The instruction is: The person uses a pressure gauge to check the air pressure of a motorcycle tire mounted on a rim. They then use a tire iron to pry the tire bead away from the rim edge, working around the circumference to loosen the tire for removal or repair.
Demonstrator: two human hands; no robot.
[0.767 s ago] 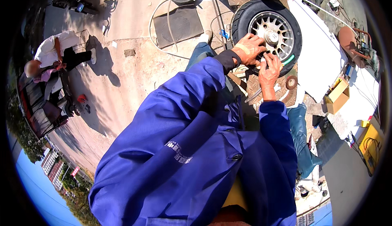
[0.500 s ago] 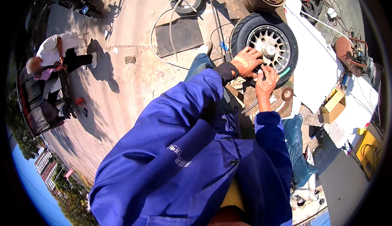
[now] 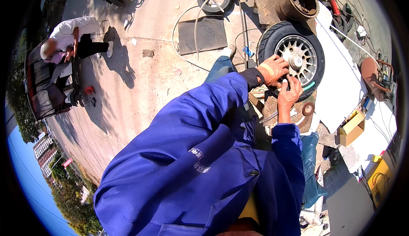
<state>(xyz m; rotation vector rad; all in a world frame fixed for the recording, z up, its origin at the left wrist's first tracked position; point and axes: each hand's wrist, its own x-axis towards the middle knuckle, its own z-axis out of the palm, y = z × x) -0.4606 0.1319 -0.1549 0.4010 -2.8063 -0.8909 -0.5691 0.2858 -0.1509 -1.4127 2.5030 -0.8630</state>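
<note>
A black tyre [image 3: 267,40] on a silver spoked wheel [image 3: 307,60] lies on a rusty chequered metal plate [image 3: 267,5]. My left hand [image 3: 274,69], with a tan plaster on its back, has its fingers curled at the rim's lower-left part. Just below it, my right hand [image 3: 289,94] pinches at the same spot, thumb and fingertips close to the left fingers. Whatever the fingertips of either hand hold is too small and hidden to make out. A green strip shows on the tyre's lower-right sidewall.
A rusty drum [image 3: 286,6], a spare tyre [image 3: 213,9], hoses and a dark mat [image 3: 202,35] lie beyond. A white board [image 3: 338,78], cardboard box [image 3: 352,129] and compressor-like tank [image 3: 370,77] are at right. A person [image 3: 72,40] bends by a three-wheeler [image 3: 40,86] at left.
The view has shifted, so the scene sits further right in the picture. Both hands stay at the same place on the rim, with only slight finger movement.
</note>
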